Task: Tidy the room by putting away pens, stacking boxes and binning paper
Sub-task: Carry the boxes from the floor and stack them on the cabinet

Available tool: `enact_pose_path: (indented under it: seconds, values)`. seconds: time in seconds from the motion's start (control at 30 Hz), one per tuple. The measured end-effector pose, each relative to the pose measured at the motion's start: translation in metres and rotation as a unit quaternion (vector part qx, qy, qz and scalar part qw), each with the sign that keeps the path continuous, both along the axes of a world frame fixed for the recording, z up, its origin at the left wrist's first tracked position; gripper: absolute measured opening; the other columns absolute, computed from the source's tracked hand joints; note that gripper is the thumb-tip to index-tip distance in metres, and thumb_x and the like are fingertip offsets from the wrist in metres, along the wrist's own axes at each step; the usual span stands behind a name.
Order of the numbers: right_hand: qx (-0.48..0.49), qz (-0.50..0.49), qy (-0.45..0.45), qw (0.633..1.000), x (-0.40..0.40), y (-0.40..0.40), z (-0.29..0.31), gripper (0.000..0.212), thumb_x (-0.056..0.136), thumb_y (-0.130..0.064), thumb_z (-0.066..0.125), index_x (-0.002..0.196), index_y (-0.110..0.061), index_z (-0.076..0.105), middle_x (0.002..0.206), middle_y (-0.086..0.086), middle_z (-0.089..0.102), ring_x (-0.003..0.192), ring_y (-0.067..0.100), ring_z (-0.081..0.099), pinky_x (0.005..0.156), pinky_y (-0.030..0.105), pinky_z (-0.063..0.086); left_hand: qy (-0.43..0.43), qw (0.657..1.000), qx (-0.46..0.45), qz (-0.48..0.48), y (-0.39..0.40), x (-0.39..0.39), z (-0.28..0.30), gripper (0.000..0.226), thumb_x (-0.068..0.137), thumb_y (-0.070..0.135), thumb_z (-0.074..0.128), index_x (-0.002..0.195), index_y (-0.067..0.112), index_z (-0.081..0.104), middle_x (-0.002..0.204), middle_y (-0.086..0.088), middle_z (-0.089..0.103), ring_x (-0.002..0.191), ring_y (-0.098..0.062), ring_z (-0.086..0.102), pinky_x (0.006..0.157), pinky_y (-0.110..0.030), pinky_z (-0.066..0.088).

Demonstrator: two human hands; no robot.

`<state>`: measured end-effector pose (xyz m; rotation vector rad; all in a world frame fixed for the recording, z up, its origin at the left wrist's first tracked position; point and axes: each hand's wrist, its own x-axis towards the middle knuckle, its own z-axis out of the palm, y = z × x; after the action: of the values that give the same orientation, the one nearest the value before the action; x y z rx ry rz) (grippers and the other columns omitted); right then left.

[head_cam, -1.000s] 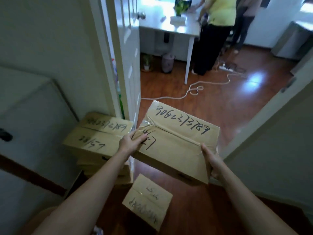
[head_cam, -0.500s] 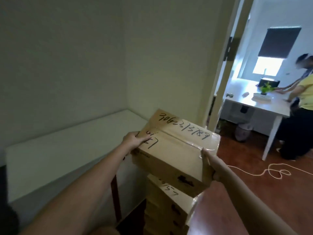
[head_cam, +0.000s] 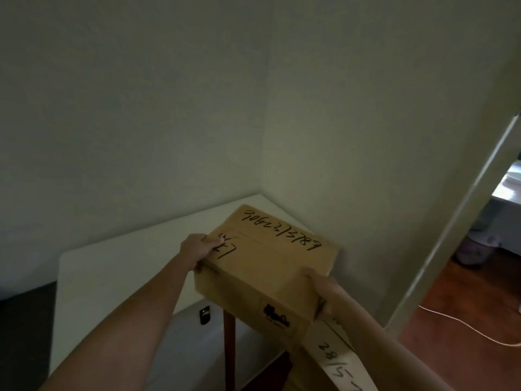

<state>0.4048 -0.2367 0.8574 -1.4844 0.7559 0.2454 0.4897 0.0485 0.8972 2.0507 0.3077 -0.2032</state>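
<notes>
I hold a brown cardboard box (head_cam: pixel 270 266) with black handwritten numbers on its taped lid. My left hand (head_cam: pixel 198 249) grips its left near corner, thumb on the lid. My right hand (head_cam: pixel 324 289) grips its right near corner. The box hangs over the far right corner of a white table (head_cam: pixel 118 266), close to the wall corner. Below my right forearm shows the top of another box (head_cam: pixel 338 354) with "28/5" written on it, part of a stack that is mostly hidden.
Two pale walls (head_cam: pixel 366 136) meet just behind the table. A wooden table leg (head_cam: pixel 229 348) stands below the held box. At the right, a doorway (head_cam: pixel 456 221) opens onto a wooden floor (head_cam: pixel 465 328) with a white cable (head_cam: pixel 462 325).
My view has swung left and up from the doorway to the wall corner. The held box has risen from near the floor stack to table height, both hands still gripping it.
</notes>
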Motion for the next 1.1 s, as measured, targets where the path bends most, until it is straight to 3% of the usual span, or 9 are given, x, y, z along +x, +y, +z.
enact_pose_path:
  seconds: [0.07,0.13,0.23,0.33,0.43,0.53,0.73,0.9,1.1]
  values:
    - [0.034,-0.003,-0.009,0.999,0.018,-0.001,0.005,0.044,0.092,-0.037,0.057,0.126,-0.016,0.040,0.123,0.014,0.051,0.118,0.041,0.050,0.094,0.062,0.045,-0.037,0.999,0.002,0.025,-0.002,0.018,-0.007,0.067,0.078,0.050,0.072,0.130,0.011,0.057,0.134,-0.016,0.056,0.119,-0.035,0.054,0.093,-0.044,0.051]
    - [0.105,-0.009,0.002,0.994,0.043,-0.003,0.009,0.035,0.094,-0.032,0.055,0.123,-0.021,0.036,0.121,0.014,0.044,0.121,0.048,0.043,0.088,0.073,0.042,-0.066,0.995,-0.050,0.057,-0.008,0.034,-0.014,0.099,0.072,0.049,0.078,0.151,0.018,0.027,0.152,-0.013,0.037,0.135,-0.033,0.040,0.107,-0.046,0.041]
    - [0.186,-0.010,0.016,0.982,0.089,-0.005,0.012,0.045,0.097,-0.032,0.048,0.132,-0.005,0.040,0.100,0.017,0.052,0.086,0.043,0.053,0.093,0.077,0.034,-0.027,0.964,-0.254,0.072,-0.028,0.057,-0.021,0.144,0.053,0.050,0.090,0.150,0.032,-0.016,0.156,-0.007,0.029,0.134,-0.032,0.043,0.105,-0.051,0.043]
    - [0.153,-0.007,0.006,0.988,0.129,-0.003,0.022,0.037,0.101,-0.026,0.041,0.131,-0.003,0.036,0.091,0.017,0.047,0.095,0.045,0.053,0.094,0.074,0.037,0.058,0.963,-0.265,-0.004,-0.058,0.071,-0.017,0.121,0.061,0.042,0.088,0.150,0.036,0.006,0.145,-0.006,0.044,0.124,-0.035,0.050,0.093,-0.058,0.049]
    - [0.135,0.018,-0.019,0.991,0.180,-0.012,0.020,0.035,0.101,-0.026,0.043,0.133,-0.016,0.034,0.120,0.017,0.049,0.123,0.048,0.045,0.090,0.069,0.045,0.068,0.968,-0.241,-0.024,-0.077,0.099,-0.017,0.097,0.071,0.030,0.083,0.143,0.040,0.018,0.141,-0.007,0.046,0.122,-0.039,0.050,0.081,-0.057,0.054]
    - [0.141,0.055,-0.027,0.988,0.235,-0.020,0.013,0.025,0.100,-0.029,0.043,0.124,-0.023,0.043,0.140,0.015,0.044,0.125,0.046,0.044,0.075,0.064,0.054,0.063,0.955,-0.290,-0.006,-0.080,0.144,-0.022,0.096,0.068,0.025,0.086,0.136,0.050,0.023,0.137,-0.003,0.046,0.121,-0.038,0.050,0.076,-0.065,0.053]
    - [0.149,0.062,-0.046,0.986,0.331,-0.035,0.006,0.032,0.098,-0.036,0.046,0.124,-0.018,0.044,0.138,0.018,0.043,0.124,0.048,0.042,0.055,0.052,0.058,0.022,0.962,-0.269,0.045,-0.104,0.221,-0.022,0.088,0.072,0.024,0.083,0.140,0.042,0.030,0.134,-0.002,0.049,0.121,-0.038,0.051,0.073,-0.064,0.054]
    - [0.139,0.040,-0.032,0.989,0.379,-0.046,0.001,0.043,0.098,-0.036,0.048,0.137,-0.020,0.038,0.144,0.018,0.036,0.128,0.055,0.034,0.075,0.059,0.056,0.002,0.969,-0.235,0.080,-0.124,0.271,-0.027,0.072,0.076,0.027,0.080,0.135,0.038,0.039,0.129,-0.008,0.055,0.111,-0.039,0.058,0.070,-0.064,0.055]
    - [0.147,0.043,-0.052,0.987,0.387,-0.050,-0.004,0.045,0.097,-0.042,0.048,0.136,-0.020,0.041,0.143,0.016,0.040,0.128,0.048,0.040,0.075,0.061,0.053,-0.021,0.982,-0.171,0.081,-0.133,0.283,-0.029,0.070,0.083,0.034,0.072,0.140,0.032,0.033,0.126,-0.010,0.057,0.099,-0.033,0.062,0.074,-0.055,0.058]
